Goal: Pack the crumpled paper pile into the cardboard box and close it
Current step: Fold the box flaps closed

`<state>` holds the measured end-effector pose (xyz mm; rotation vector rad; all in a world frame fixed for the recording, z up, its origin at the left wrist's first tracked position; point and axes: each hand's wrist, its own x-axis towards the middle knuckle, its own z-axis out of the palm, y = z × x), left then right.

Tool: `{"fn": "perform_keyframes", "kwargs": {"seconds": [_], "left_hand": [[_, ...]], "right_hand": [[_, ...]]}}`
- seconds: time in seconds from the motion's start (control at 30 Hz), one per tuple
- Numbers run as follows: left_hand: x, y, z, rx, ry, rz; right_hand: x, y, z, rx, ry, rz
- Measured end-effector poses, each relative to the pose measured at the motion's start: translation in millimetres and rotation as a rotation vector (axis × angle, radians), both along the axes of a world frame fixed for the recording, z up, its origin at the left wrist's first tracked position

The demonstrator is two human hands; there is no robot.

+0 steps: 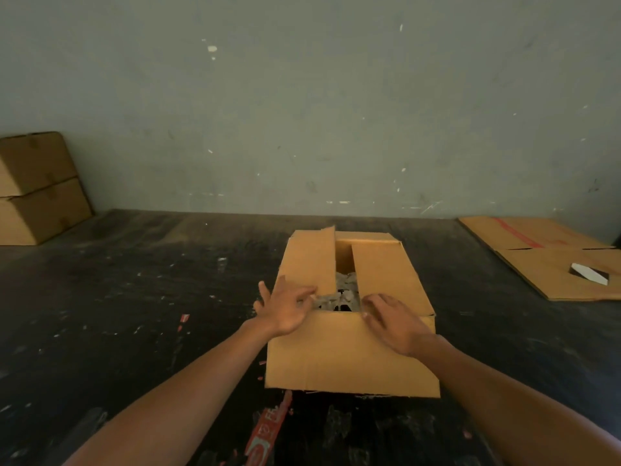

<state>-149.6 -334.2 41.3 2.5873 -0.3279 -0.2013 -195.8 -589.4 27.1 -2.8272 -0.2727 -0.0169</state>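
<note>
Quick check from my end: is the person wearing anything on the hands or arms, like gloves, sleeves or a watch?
Nothing worn shows. The left hand and right hand are both bare, with no gloves, and no rings or watch can be made out. Both forearms are bare down to the bottom edge of the picture, with no sleeve in view.

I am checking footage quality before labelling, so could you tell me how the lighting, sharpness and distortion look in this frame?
In the head view the light is dim and flat, with no glare; the cardboard box is the brightest thing. The left hand and right hand look slightly soft. The crumpled paper in the flap gap is shadowed and hard to read. Wide-angle bending shows at the edges, as on the stacked boxes.
</note>
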Motion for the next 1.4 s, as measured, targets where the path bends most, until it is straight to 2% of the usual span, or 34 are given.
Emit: {"fn": "perform_keyframes", "kwargs": {"seconds": [0.13, 0.27, 0.37, 0.57, 0.73, 0.87, 1.0, 1.13, 1.3, 1.4], "left_hand": [[5.2, 0.2, -17.1, -0.001, 0.118, 0.034], [1.0, -6.2, -16.3, 0.032, 0.099, 0.071], [-1.6, -6.6, -15.2, 0.059, 0.096, 0.070], [1.5, 3.5, -18.8, 0.006, 0.072, 0.028], [2.3, 5.4, -11.1, -0.115, 0.083, 0.043], [2.6, 7.4, 0.3, -0.241, 0.189, 0.107], [-1.0, 21.4, 15.3, -0.544, 0.377, 0.226], [0.5, 48.6, 8.8, -0.842, 0.455, 0.313], [-3.2, 45.3, -6.1, -0.911, 0.402, 0.381], [-6.3, 36.3, -6.0, -0.912, 0.345, 0.392]], "right_hand": [[-16.5, -33.7, 7.0, -0.151, -0.096, 0.071], [-27.6, -62.8, 6.9, -0.449, -0.012, 0.131], [-30.8, -75.8, 1.1, -0.600, 0.014, 0.175], [-32.8, -78.7, -14.7, -0.668, -0.063, 0.185], [-44.5, -117.3, -12.0, -0.585, -0.042, 0.215], [-52.8, -124.3, -5.6, -0.458, 0.023, 0.150], [-60.0, -114.7, -1.0, -0.169, -0.052, 0.078], [-59.8, -106.8, -0.1, 0.127, -0.043, -0.030], [-42.2, -85.5, 11.6, 0.543, -0.043, -0.232], [-22.1, -73.3, 16.9, 0.621, -0.064, -0.377]]}}
